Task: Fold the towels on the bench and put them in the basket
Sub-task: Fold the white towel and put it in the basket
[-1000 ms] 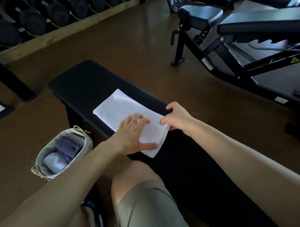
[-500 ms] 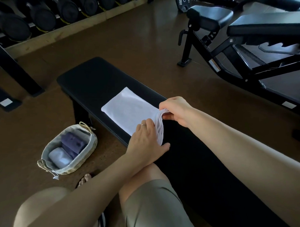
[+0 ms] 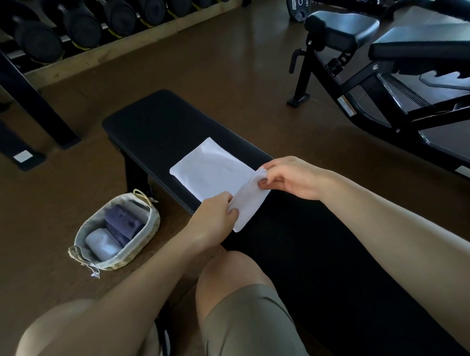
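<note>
The white towel lay folded on the black bench, its long axis running along the bench from the far end toward the person, with the near end raised off the padding. The left hand pinched that near end at its left corner, and the right hand pinched the stacked layers at the right corner, thumb under and fingers over. On the floor just left of the bench stood the woven basket, its long axis roughly parallel to the bench; inside it lay a rolled purple towel at the far side and a rolled white towel nearer the person, touching each other. Compared with a second earlier, when the left hand pressed flat on the towel, both hands had now lifted the near end and begun turning it over toward the far end.
</note>
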A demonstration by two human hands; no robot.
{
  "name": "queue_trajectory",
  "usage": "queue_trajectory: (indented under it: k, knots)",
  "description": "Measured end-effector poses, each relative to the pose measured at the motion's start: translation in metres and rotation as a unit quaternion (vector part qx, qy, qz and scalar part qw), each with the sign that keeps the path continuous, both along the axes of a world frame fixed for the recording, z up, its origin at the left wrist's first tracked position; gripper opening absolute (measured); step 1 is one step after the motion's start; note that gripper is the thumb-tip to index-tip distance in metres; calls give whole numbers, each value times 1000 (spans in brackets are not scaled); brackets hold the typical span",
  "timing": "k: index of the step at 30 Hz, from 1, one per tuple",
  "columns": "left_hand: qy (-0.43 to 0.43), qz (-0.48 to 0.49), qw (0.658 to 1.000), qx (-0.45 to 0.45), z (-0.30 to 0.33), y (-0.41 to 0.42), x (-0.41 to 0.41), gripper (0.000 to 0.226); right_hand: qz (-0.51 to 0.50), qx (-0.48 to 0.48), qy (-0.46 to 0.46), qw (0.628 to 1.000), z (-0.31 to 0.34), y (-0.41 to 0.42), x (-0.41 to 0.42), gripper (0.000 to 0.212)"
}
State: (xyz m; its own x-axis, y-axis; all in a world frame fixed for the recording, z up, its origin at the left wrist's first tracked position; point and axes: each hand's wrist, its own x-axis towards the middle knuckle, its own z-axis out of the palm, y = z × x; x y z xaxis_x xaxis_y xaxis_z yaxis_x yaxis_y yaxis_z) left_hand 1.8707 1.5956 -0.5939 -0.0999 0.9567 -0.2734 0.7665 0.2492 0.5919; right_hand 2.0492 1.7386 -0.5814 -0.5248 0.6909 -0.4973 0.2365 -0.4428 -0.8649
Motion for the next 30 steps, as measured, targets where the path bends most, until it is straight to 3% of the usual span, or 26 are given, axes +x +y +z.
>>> queue_trajectory:
  k: [2,6,12,18,21,23,26,30]
  knots:
    - [-24,10,1000,-6,-1,0,-5,14,38,75,-84,993,-3,0,-2,26]
    - [-31,10,999,11,-8,4,-8,14,109,232,-254,933,-13,6,-5,15]
    - [1,15,999,52,-22,9,-15,22,102,263,-279,918,-25,6,-7,37]
    - [61,-4,995,74,-28,11,-16,24,103,346,-332,872,-37,-5,-14,33]
    - [122,-31,990,70,-29,10,-15,15,89,380,-343,854,-42,-7,-16,33]
    - [170,-44,983,60,-29,8,-15,10,88,410,-369,830,-44,-11,-18,30]
    - [251,-49,965,56,-29,7,-12,22,87,458,-408,785,-48,-19,-23,19]
    - [350,-87,920,153,-23,7,-9,40,71,489,-419,762,-50,-22,-23,22]
